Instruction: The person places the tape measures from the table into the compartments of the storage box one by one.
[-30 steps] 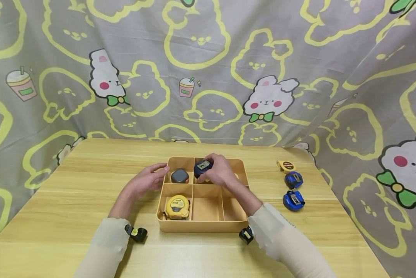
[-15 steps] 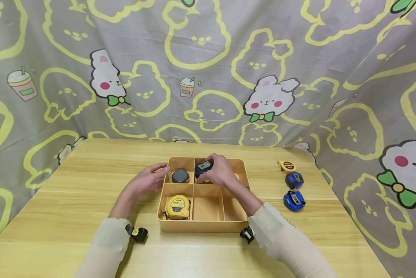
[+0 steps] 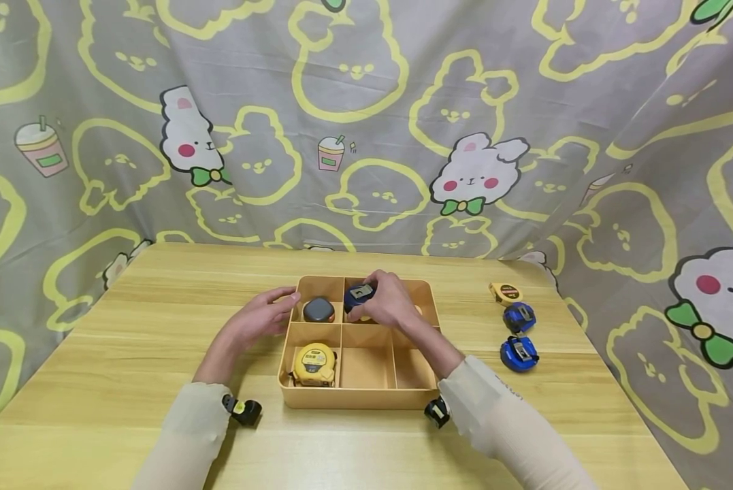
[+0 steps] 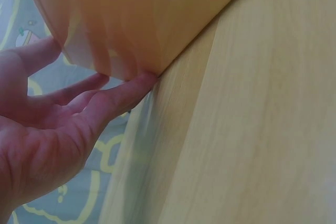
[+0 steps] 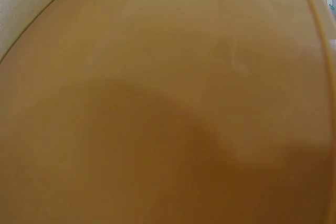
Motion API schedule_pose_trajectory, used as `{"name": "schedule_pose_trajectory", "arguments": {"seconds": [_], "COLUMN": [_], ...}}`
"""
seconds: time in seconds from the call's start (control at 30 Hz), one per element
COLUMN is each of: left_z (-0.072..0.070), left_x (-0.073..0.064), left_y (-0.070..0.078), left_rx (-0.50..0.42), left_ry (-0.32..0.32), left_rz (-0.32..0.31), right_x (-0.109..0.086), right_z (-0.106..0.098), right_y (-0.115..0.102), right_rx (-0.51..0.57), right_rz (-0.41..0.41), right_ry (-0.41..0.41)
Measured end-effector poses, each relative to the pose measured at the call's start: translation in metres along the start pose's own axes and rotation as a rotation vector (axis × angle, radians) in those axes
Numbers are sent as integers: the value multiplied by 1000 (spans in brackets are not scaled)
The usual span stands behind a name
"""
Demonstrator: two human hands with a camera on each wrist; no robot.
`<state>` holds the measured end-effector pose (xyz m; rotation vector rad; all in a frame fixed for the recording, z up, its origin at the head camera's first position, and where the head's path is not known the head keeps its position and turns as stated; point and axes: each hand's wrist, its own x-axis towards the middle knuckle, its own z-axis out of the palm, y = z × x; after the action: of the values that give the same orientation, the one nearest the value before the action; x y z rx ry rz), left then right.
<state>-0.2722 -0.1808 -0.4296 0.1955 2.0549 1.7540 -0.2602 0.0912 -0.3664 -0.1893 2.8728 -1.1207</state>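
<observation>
My right hand point(image 3: 392, 299) reaches into the back middle compartment of the tan divided box point(image 3: 366, 398), holding a dark blue tape measure point(image 3: 360, 292) with its metal clip facing up. My left hand point(image 3: 261, 318) rests against the box's left side, fingers extended. In the left wrist view, the left hand's fingertips touch the box's outer wall point(image 4: 115, 19). A dark grey tape measure point(image 3: 319, 310) lies in the back left compartment, and a yellow one point(image 3: 314, 363) in the front left. The box's wall point(image 5: 157, 51) fills the right wrist view, with the hand out of sight there.
On the table point(image 3: 127, 327), right of the box, a small yellow tape measure point(image 3: 506, 293) and two blue ones, one behind point(image 3: 518, 316) and one in front point(image 3: 518, 353), stand in a line. A patterned curtain point(image 3: 366, 136) hangs behind the table.
</observation>
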Motion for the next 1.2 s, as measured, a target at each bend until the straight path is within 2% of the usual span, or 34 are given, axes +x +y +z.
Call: {"name": "schedule_pose_trajectory", "arguments": {"seconds": [0.7,1.2], "left_z": [1,0], "left_x": [0,0], "left_y": [0,0], "left_rx": [4,8], "left_ry": [-5,-2], "left_rz": [4,2], "right_x": [0,3], "right_z": [-1,8], "right_y": [1,4], "right_rx": [-107,-140], "right_rz": [-31,-40], "right_ry": [-12,-5]}}
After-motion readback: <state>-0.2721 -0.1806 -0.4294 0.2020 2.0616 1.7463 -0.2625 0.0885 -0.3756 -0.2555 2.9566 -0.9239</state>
